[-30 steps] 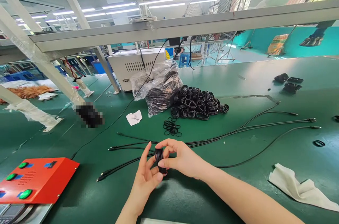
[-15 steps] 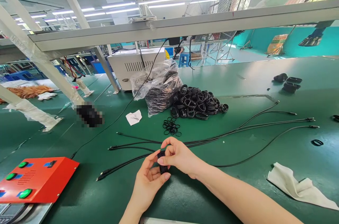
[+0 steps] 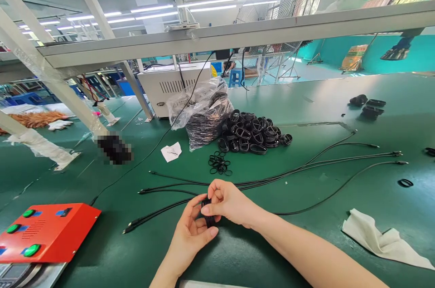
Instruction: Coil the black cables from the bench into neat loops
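My left hand (image 3: 190,236) and my right hand (image 3: 228,202) meet low in the middle of the view. Between them they pinch a small black ribbed bundle (image 3: 208,212), probably stacked rubber rings or a tight coil, mostly hidden by my fingers. Several black cables (image 3: 299,174) with metal-tipped connectors lie on the green work mat (image 3: 102,183), running behind my hands. The nearest cable (image 3: 159,209) passes just beyond my left fingers.
A heap of black oval rings (image 3: 251,136) and a bulging plastic bag (image 3: 200,113) lie ahead, with small black O-rings (image 3: 219,163) in front. A red box with green buttons (image 3: 47,232) sits at lower left, a white cloth (image 3: 384,239) at right.
My hands have drawn closer together, and my right fingers now cover more of the black bundle. The bundle has turned slightly and shows less. The cables and heap have not been moved.
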Demonstrator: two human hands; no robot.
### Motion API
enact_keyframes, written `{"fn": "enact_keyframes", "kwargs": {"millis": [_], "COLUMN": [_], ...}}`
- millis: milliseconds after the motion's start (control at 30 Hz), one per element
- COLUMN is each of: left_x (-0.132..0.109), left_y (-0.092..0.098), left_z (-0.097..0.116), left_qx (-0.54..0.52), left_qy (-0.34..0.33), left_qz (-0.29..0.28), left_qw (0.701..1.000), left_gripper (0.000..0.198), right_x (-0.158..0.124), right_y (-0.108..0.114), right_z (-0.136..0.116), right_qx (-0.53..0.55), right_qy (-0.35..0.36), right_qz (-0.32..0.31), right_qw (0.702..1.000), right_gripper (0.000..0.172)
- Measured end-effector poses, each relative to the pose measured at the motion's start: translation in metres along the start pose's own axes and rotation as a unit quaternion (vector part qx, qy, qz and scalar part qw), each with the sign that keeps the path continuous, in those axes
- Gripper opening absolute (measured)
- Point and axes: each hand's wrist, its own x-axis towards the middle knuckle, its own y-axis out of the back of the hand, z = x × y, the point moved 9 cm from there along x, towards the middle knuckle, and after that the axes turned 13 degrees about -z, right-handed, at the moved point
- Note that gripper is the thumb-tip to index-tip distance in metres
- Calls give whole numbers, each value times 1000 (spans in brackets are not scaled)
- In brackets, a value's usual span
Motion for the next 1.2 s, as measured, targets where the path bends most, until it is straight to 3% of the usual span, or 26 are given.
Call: {"fn": "enact_keyframes", "kwargs": {"millis": [133,233,267,367,400,433,567,667,767,867,933,1000,1200], "left_x": [0,0,0,-1,-1,-1,-1,0,-1,-5,-8,-10,-7], "left_y": [2,4,5,4,3,3,1,-1,-2,-5,-7,-8,-5], "left_z": [0,2,3,2,2,2,0,-2,-3,-5,-7,-10,-18], "left_qx": [-2,-14,-28,-91,-107,-117,-127,-136,-147,-158,-167,-176,-195], "left_qy": [7,16,20,30,31,33,42,49,67,97,116,131,157], "left_qz": [11,14,13,-2,-8,-14,-28,-38,-50,-70,-84,-95,-98], "left_qw": [1000,1000,999,995,994,993,991,989,986,980,975,971,963], "left_gripper": [62,62,62,61,61,59,45,46,44,34,31,30,25], "right_x": [-3,-9,-11,-15,-15,-15,-10,-8,-9,-14,-18,-19,-18], "right_y": [3,9,8,-10,-18,-25,-40,-39,-31,-23,-16,-11,-16], "right_z": [-12,-30,-36,-41,-39,-37,-31,-32,-30,-24,-27,-34,-43], "right_qx": [-91,-260,-323,-446,-462,-472,-506,-510,-477,-413,-376,-368,-431], "right_qy": [4,14,24,75,94,111,165,170,114,24,-6,-5,8], "right_qz": [-21,-21,-25,-76,-95,-108,-102,-87,-102,-169,-182,-159,-102], "right_qw": [996,965,946,889,877,868,841,839,865,895,908,916,896], "right_gripper": [34,37,48,107,115,114,80,69,78,95,77,54,33]}}
